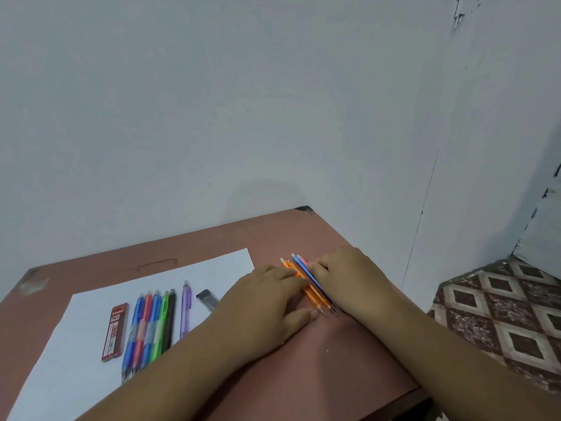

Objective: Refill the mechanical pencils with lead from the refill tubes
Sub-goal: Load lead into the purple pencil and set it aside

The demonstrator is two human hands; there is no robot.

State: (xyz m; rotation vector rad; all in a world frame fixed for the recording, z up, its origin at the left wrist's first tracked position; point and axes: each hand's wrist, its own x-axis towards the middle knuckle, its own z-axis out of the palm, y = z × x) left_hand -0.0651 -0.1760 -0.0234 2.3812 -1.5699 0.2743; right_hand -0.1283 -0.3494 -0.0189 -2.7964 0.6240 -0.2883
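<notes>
**Both hands down on the loose pencils**

The left hand (267, 296) lay flat on the counter (334, 360), fingers straight and close together, their tips touching the orange pencils (306, 287) from the left. The right hand (349, 275) came in from the other side — fingers bent over the blue pencil (315, 284) and a pink one behind it, pressing the bunch; whether it truly gripped them, I couldn't tell. The bundle lay slanted between the two hands, white caps pointing away, tips toward the person.

The counter was a smooth reddish-brown board set against a plain pale wall (212, 101). A white sheet of paper (76, 344) covered its left part. On the sheet lay a row of five pencils (148, 329) side by side — blue, red, blue, green, black — glossy, with clear grips. Just right of them sat a purple pencil (185, 308), alone. A flat red lead refill tube (114, 331) marked 2B lay left of the row, and a grey refill tube (209, 299) lay near the left wrist. Right of the counter, the floor (501, 314) showed worn brown-and-cream diamond tiles.
</notes>
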